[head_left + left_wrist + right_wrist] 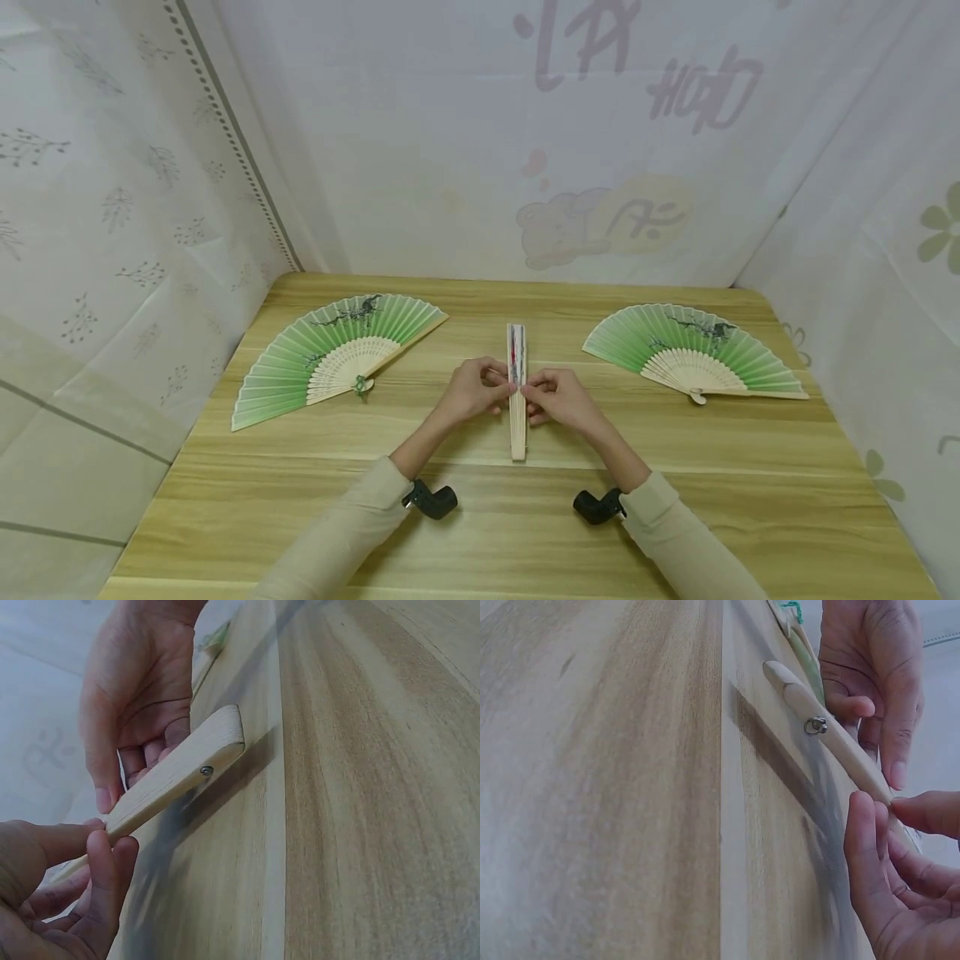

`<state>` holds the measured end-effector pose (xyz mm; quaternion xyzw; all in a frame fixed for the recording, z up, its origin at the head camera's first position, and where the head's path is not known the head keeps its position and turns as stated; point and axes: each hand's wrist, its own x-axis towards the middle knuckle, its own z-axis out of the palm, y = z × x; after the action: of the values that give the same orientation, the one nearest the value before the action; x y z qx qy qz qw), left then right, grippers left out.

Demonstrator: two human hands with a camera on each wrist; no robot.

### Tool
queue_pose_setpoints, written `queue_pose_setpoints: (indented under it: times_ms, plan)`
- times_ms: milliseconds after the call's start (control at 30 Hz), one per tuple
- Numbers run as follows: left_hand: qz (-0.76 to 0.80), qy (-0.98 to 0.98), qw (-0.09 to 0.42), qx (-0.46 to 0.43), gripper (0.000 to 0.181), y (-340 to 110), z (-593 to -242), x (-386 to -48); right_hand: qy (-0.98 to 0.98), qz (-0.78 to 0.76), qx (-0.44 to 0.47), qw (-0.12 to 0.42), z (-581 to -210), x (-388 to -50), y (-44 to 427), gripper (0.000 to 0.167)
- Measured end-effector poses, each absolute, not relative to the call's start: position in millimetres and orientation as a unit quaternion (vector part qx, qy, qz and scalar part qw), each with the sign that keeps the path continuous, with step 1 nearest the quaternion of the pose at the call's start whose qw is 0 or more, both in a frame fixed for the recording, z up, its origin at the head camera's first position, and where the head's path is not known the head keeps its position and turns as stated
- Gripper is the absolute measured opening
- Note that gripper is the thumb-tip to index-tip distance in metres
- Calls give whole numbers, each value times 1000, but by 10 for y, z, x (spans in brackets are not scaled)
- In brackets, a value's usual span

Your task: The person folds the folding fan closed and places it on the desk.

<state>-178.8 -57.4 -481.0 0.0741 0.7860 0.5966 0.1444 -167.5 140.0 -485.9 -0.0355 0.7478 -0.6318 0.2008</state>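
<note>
A folded fan [518, 433] with pale wooden ribs and a strip of patterned cloth stands out from me in the middle, its pivot end toward me. My left hand [472, 388] pinches its left side between thumb and fingers. On the opposite side my right hand [562, 398] pinches it the same way. In the left wrist view the fan's ribs [180, 769] are stacked tight, raised above the table with a shadow below. The right wrist view shows a small metal ring at the pivot of the folded fan [840, 742].
A spread green fan [341, 358] with a green tassel lies at the left of the wooden table [480, 533]. Another spread green fan [693, 354] lies at the right. Printed cloth [450, 150] hangs behind and on both sides.
</note>
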Motion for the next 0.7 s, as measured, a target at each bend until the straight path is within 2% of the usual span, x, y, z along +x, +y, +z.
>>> queue_pose_setpoints:
  times_ms: [700]
  plan:
    - [572, 805, 141, 73, 17, -552, -4850, -1742, 779, -595, -8, 197, -4858, -1681, 1357, 12]
